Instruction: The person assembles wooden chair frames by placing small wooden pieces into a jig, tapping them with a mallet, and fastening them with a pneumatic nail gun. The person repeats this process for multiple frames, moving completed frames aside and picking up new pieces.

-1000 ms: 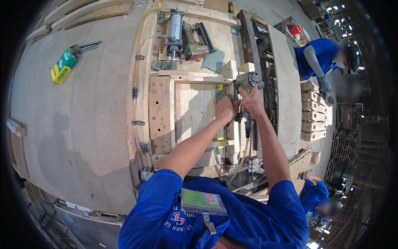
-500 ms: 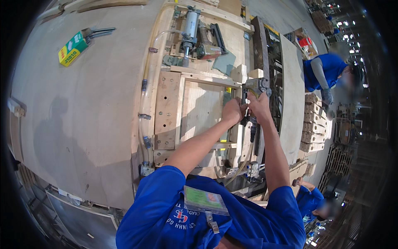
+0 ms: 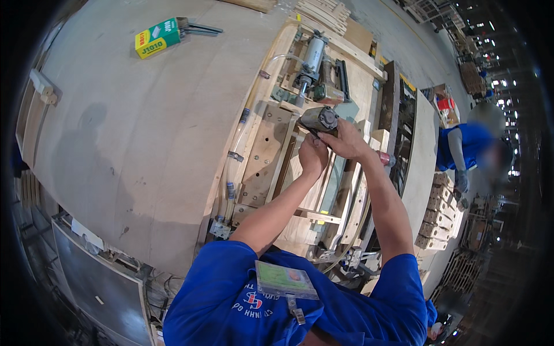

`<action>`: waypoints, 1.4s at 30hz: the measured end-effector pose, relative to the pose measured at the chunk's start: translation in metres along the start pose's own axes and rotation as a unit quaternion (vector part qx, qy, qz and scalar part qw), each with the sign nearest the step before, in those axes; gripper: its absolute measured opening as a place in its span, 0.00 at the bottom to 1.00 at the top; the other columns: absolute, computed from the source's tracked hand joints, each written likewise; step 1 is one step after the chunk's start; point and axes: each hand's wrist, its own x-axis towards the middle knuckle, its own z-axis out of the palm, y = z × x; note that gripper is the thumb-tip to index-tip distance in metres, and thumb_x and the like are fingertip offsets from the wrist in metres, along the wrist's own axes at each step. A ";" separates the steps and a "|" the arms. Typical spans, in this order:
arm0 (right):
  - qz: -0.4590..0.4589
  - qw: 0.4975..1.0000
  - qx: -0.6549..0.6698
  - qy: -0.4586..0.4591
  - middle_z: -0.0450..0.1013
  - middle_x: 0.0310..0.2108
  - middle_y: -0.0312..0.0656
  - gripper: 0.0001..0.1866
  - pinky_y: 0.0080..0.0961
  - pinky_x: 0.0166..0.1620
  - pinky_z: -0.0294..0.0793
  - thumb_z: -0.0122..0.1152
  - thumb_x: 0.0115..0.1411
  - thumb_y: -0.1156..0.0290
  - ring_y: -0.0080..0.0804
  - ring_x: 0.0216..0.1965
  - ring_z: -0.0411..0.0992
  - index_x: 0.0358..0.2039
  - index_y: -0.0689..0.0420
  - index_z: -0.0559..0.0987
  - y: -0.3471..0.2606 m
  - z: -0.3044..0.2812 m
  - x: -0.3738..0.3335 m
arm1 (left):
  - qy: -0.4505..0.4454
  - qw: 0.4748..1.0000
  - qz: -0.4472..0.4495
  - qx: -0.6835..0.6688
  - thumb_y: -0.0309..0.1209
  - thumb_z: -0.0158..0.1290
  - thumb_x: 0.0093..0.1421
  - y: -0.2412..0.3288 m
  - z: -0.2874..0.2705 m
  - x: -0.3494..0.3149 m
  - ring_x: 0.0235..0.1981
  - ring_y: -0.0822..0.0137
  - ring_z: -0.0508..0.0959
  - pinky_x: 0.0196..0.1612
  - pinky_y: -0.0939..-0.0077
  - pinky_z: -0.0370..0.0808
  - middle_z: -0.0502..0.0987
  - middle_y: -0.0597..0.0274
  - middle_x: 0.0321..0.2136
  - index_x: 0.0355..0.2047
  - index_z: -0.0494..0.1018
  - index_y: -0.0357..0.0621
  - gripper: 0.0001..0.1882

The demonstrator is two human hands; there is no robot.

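Head view: cylinder (image 3: 314, 55) just beyond held nail gun (image 3: 318, 119); carton (image 3: 158, 39) on worktop (image 3: 167, 109).

The right hand (image 3: 348, 140) covers the handle of the tool (image 3: 318, 119), and its nose cannot be made out beneath. The left hand (image 3: 313, 154) has its fingertips hidden under the tool, so its grip cannot be told. The left forearm (image 3: 277, 216) hides part of the frame (image 3: 282, 164); the right forearm (image 3: 388, 199) overlaps a red part (image 3: 384, 158). The cylinder (image 3: 313, 57) partly screens a second tool (image 3: 328, 94). The badge (image 3: 285, 279) has print too small to read. The lower edge cuts the shirt (image 3: 352, 305), the upper edge a board (image 3: 254, 4). A co-worker (image 3: 456, 147) has a blurred head.
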 end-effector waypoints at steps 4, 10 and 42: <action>-0.026 0.999 -0.022 -0.036 0.79 0.46 0.64 0.25 0.45 0.57 0.75 0.68 0.61 0.63 0.62 0.52 0.77 0.53 0.67 0.77 -0.007 -0.002 0.018 | 0.008 0.999 -0.041 -0.017 0.32 0.47 0.65 -0.009 0.005 0.013 0.42 0.32 0.82 0.46 0.43 0.76 0.82 0.32 0.35 0.40 0.76 0.33 0.14; 0.016 0.993 -0.073 -0.095 0.80 0.46 0.64 0.25 0.45 0.57 0.75 0.68 0.62 0.63 0.62 0.52 0.77 0.54 0.68 0.77 -0.015 -0.009 0.031 | 0.040 0.998 0.004 -0.050 0.28 0.47 0.64 -0.016 0.009 0.016 0.30 0.45 0.82 0.38 0.54 0.76 0.82 0.39 0.28 0.36 0.78 0.32 0.12; -0.050 0.973 0.026 -0.222 0.80 0.44 0.59 0.23 0.46 0.53 0.77 0.65 0.58 0.70 0.60 0.50 0.78 0.54 0.58 0.74 -0.099 0.081 -0.122 | -0.218 0.911 -0.265 -0.227 0.23 0.47 0.71 -0.043 -0.128 -0.163 0.36 0.67 0.84 0.32 0.72 0.82 0.82 0.55 0.39 0.47 0.76 0.34 0.10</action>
